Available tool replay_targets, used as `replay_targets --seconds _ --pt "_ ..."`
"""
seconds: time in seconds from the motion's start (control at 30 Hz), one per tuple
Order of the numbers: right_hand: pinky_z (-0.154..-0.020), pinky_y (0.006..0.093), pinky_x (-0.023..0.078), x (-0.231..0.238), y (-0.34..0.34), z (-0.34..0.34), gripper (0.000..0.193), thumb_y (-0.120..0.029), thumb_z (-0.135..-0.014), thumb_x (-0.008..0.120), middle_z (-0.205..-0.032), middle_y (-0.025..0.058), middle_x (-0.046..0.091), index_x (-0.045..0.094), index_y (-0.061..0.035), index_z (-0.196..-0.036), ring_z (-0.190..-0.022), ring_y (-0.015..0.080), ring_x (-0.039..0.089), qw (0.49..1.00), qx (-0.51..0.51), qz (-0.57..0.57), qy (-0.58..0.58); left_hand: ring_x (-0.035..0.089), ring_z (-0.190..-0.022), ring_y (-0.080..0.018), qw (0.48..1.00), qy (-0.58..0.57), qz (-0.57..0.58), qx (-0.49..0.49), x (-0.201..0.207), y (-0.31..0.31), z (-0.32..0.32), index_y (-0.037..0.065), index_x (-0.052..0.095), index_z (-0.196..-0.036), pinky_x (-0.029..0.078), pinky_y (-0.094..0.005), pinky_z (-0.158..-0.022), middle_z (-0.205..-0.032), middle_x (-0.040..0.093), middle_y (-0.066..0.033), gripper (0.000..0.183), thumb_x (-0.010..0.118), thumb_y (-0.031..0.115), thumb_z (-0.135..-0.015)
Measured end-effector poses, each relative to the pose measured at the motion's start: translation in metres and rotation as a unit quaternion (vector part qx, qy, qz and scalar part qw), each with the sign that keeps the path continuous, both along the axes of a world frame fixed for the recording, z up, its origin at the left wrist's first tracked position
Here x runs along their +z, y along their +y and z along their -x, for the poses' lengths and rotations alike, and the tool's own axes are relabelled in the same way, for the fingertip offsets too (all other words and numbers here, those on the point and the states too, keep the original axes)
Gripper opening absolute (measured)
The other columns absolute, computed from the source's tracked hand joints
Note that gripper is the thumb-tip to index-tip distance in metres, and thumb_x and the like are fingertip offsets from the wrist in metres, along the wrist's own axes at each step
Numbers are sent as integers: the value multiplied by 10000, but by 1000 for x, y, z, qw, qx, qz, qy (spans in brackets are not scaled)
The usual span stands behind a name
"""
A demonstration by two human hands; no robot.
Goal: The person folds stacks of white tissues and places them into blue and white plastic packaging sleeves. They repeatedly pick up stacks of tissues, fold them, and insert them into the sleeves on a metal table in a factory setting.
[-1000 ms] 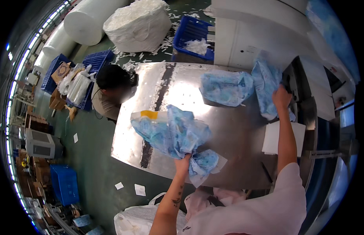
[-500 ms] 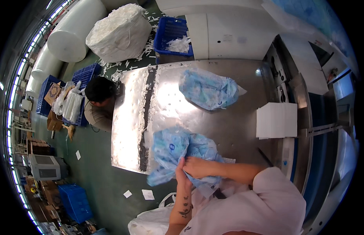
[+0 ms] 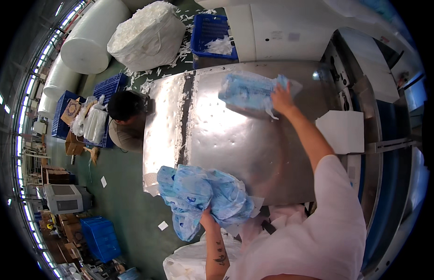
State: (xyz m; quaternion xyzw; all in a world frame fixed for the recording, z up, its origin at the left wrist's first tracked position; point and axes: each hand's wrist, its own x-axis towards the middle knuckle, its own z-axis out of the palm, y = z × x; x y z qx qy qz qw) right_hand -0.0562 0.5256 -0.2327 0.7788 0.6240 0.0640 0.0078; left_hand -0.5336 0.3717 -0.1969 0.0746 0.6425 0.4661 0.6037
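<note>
In my left hand point(image 3: 208, 219) is a crumpled bundle of blue and white printed plastic film point(image 3: 191, 186), with my fingers closed round its lower folds. The bundle hangs over the front left edge of the metal table point(image 3: 254, 154). My right arm stretches across to the far side of the table. There my right hand point(image 3: 282, 99) grips the right end of a blue plastic bag point(image 3: 247, 91). A dark shadow or reflection lies along this bag's lower side. Folds of film hide part of my left fingers.
A stack of white sheets point(image 3: 340, 133) stands on the table's right side. A person point(image 3: 126, 116) is at the left edge. Beyond are a white sack of scraps point(image 3: 149, 39), a blue crate point(image 3: 210, 37) and large white rolls point(image 3: 88, 46). A white bag point(image 3: 189, 263) is below the front edge.
My right hand has left the blue film bundle and reached the far bag, now gripping its right end. My left hand has moved slightly left and down with the bundle.
</note>
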Motion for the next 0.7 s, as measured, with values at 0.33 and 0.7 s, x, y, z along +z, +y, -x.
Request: replay_targets --seconds 0.33,0.7 --pt "-978 636 162 144 -105 204 131 -159 -663 622 -1279 126 451 543 -59 -632 -1234 342 359 803 357 -137 457 556 -985 -263 998 21 -28 -48 -11 -12 -27 -67 450 -1193 460 -376 -846 -1132 543 -149 438 586 103 -814" --pt "-962 479 334 55 -185 327 269 -78 -644 516 -996 204 581 571 -19 -901 -981 355 530 782 385 49 488 516 -1072 -253 966 -258 22 7 39 -56 -20 27 484 -1171 372 -404 -965 -1130 558 -118 402 449 316 -894"
